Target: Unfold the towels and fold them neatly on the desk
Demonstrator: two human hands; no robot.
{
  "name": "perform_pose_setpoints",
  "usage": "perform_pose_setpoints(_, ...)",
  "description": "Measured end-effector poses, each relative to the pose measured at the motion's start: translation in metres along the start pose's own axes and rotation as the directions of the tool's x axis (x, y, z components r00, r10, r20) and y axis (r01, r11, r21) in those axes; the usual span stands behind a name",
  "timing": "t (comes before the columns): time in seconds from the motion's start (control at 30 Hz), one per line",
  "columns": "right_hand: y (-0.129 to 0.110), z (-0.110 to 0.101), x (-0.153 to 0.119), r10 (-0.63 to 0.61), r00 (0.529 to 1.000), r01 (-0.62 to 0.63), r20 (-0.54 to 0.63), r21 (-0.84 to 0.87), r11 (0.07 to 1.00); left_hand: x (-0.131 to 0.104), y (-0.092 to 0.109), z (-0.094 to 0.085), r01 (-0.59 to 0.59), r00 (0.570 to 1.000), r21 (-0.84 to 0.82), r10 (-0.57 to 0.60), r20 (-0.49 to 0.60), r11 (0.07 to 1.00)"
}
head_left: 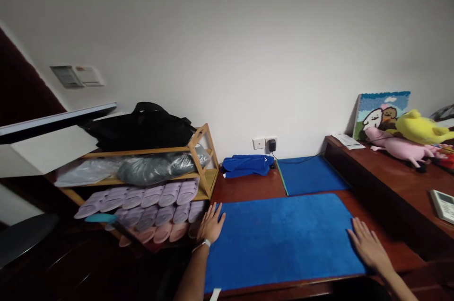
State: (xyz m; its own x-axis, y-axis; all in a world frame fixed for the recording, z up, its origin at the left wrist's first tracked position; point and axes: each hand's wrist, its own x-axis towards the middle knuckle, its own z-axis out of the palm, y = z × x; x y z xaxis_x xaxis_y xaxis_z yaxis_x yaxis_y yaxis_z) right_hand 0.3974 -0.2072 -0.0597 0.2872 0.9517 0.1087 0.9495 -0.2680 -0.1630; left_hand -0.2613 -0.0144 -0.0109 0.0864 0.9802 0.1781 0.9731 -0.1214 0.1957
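A blue towel (283,242) lies spread flat on the reddish-brown wooden table (248,190), its white tag (215,294) showing at the near left corner. My left hand (212,223), with a band on the wrist, rests at the towel's left edge, fingers stretched out. On the opposite side, my right hand (369,244) lies flat along the right edge, fingers extended. Neither hand grips anything. Behind the towel are a bunched blue cloth (247,165) on the left and a flat blue cloth (312,175) with a green edge on the right.
A wooden rack (204,163) at left holds a black bag (149,130), plastic-wrapped items and rows of slippers (170,194). A charger (271,145) is plugged into the wall. The raised ledge at right carries a pink plush toy (399,147), a yellow plush toy (422,127) and a calculator (443,205).
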Motion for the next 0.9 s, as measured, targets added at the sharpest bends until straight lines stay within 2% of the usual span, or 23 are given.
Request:
perform_pose_setpoints(0.07, 0.040, -0.002, -0.003, 0.048, 0.999, -0.047, 0.007, -0.014, 0.999, 0.001, -0.001, 0.001, -0.004, 1.000, 0.009, 0.004, -0.009, 1.000)
perform_pose_setpoints(0.13, 0.058, -0.004, -0.008, 0.082, 0.997, -0.082, 0.015, 0.001, 0.997, 0.002, -0.002, 0.003, -0.004, 1.000, 0.022, 0.004, -0.014, 1.000)
perform_pose_setpoints(0.2, 0.057, -0.006, -0.010, 0.136, 0.990, -0.135, -0.028, 0.024, 0.991, 0.002, -0.003, 0.005, -0.002, 1.000, 0.032, 0.003, -0.011, 0.999)
perform_pose_setpoints(0.27, 0.039, -0.007, -0.010, 0.159, 0.979, -0.155, -0.127, 0.041, 0.987, 0.002, -0.004, 0.006, -0.005, 1.000, 0.036, 0.005, -0.010, 0.999)
perform_pose_setpoints(0.33, 0.007, -0.010, -0.004, 0.106, 0.970, -0.096, -0.219, 0.053, 0.994, 0.002, -0.005, 0.007, -0.011, 1.000, 0.039, 0.012, -0.014, 0.999)
perform_pose_setpoints(0.43, -0.072, -0.017, 0.012, -0.062, 0.967, 0.088, -0.247, 0.096, 0.991, 0.001, -0.005, 0.006, -0.015, 1.000, 0.043, 0.015, -0.015, 0.999)
perform_pose_setpoints(0.53, -0.171, -0.020, 0.033, -0.244, 0.956, 0.272, -0.164, 0.177, 0.946, 0.001, -0.005, 0.005, -0.008, 1.000, 0.044, 0.009, -0.013, 0.999)
perform_pose_setpoints(0.6, -0.228, -0.019, 0.046, -0.349, 0.933, 0.360, -0.086, 0.218, 0.907, 0.000, -0.005, 0.004, -0.007, 1.000, 0.043, 0.008, -0.016, 0.999)
perform_pose_setpoints(0.67, -0.265, -0.016, 0.056, -0.409, 0.912, 0.399, -0.009, 0.245, 0.884, 0.000, -0.006, 0.005, -0.011, 1.000, 0.041, 0.011, -0.017, 0.999)
perform_pose_setpoints(0.7, -0.272, -0.014, 0.060, -0.420, 0.907, 0.401, 0.024, 0.248, 0.882, 0.000, -0.007, 0.005, -0.011, 1.000, 0.041, 0.011, -0.016, 0.999)
perform_pose_setpoints(0.73, -0.272, -0.011, 0.064, -0.417, 0.907, 0.394, 0.052, 0.244, 0.886, 0.000, -0.007, 0.006, -0.009, 1.000, 0.041, 0.010, -0.016, 0.999)
perform_pose_setpoints(0.8, -0.251, -0.007, 0.073, -0.387, 0.918, 0.361, 0.093, 0.212, 0.908, 0.000, -0.009, 0.007, -0.007, 1.000, 0.038, 0.007, -0.018, 0.999)
perform_pose_setpoints(0.9, -0.181, -0.006, 0.086, -0.276, 0.951, 0.262, 0.136, 0.114, 0.958, 0.000, -0.010, 0.007, -0.011, 1.000, 0.034, 0.012, -0.017, 0.999)
